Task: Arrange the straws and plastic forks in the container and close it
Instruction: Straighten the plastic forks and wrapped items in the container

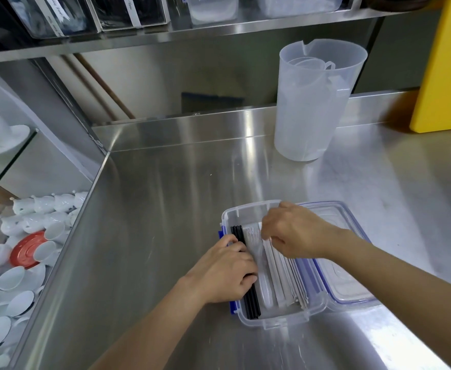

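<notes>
A clear rectangular container [248,209] with blue clips sits on the steel counter. Inside lie black straws [251,303] along its left side, clear plastic forks [253,236] in the middle and paper-wrapped straws [281,273] on the right. My left hand [224,273] rests over the left wall, fingers curled on the black straws. My right hand [293,231] reaches in from the right, fingertips pinching the top of the wrapped straws beside the forks. The clear lid [349,284] with a blue rim lies flat on the counter, touching the container's right side.
A translucent measuring jug [312,102] stands at the back of the steel counter [165,209], a yellow board [443,62] at the back right. White cups and a red saucer [25,249] lie below the counter's left edge. Storage boxes sit on a shelf above.
</notes>
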